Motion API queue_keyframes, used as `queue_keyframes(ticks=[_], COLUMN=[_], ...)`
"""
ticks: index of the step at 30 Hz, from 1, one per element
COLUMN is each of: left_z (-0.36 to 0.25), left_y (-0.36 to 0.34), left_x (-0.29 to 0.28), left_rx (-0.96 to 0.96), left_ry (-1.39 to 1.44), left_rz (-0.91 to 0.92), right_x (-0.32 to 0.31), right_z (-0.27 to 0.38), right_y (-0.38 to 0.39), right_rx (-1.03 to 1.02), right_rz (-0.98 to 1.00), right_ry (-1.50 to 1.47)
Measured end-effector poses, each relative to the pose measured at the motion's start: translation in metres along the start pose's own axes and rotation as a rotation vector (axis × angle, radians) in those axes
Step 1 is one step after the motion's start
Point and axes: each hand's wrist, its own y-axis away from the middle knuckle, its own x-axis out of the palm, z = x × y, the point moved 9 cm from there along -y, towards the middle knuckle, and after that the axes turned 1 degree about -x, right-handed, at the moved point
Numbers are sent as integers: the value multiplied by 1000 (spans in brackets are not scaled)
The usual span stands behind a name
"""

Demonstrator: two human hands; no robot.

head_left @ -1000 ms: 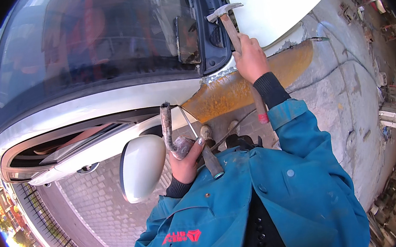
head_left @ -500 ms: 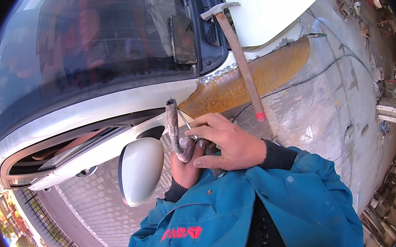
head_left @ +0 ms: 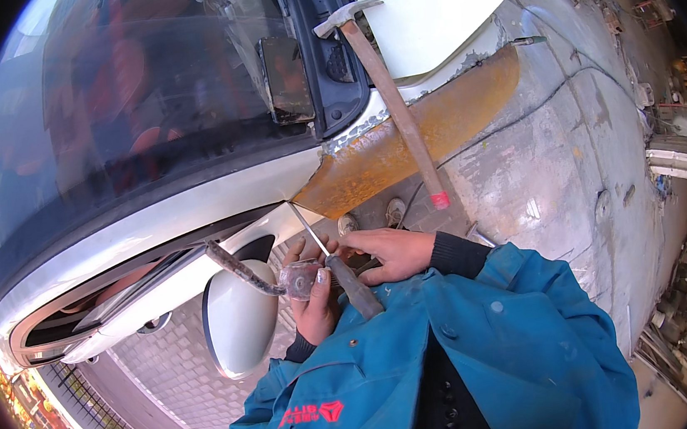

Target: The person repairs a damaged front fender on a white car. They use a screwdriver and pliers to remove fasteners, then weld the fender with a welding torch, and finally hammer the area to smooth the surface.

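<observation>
My left hand (head_left: 316, 316) is closed round the blocky, worn head of a metal tool (head_left: 298, 280), whose pipe-like handle points up and left beside the car's wing mirror (head_left: 241, 317). My right hand (head_left: 397, 251) has its thumb and fingers on a screwdriver (head_left: 355, 288) with a dark grip. The screwdriver's butt is close to my jacket, and its thin shaft slants up toward the seam by the rusty fender (head_left: 427, 130). Some fingers of both hands are hidden behind the tools. A claw hammer (head_left: 391, 88) with a wooden, red-ended handle lies across the fender.
The white car's windshield (head_left: 130, 94) and door frame fill the left side. Its raised-looking white hood panel (head_left: 430, 4) is at the top. A cable (head_left: 518, 119) runs over the grey floor at right; my shoes (head_left: 395, 211) show below the fender.
The pipe-like handle has swung from upright to leaning left. The screwdriver, mostly hidden before, now shows its grip and shaft between my hands. The view has shifted slightly.
</observation>
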Motion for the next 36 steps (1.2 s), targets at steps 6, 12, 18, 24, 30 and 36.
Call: queue_keyframes(ticks=[6, 12, 18, 24, 30, 36], left_z=[24, 14, -66, -77, -65, -55], left_y=[-5, 0, 26, 25, 17, 12], left_x=[-15, -29, 17, 91, 112, 118], left_rx=[-19, -108, 331, 758, 927, 1024], left_ry=[-248, -858, -1363, -1377, -1331, -1343], left_rz=[50, 22, 93, 722, 883, 845], right_x=[10, -6, -40, -52, -65, -76], right_z=[2, 10, -12, -21, 6, 37], right_y=[-18, -12, 49, 119, 132, 126], right_rx=[39, 81, 355, 543, 391, 310], right_rz=[-4, -13, -106, -321, -532, -720], right_ry=[19, 364, 524, 405, 464, 463])
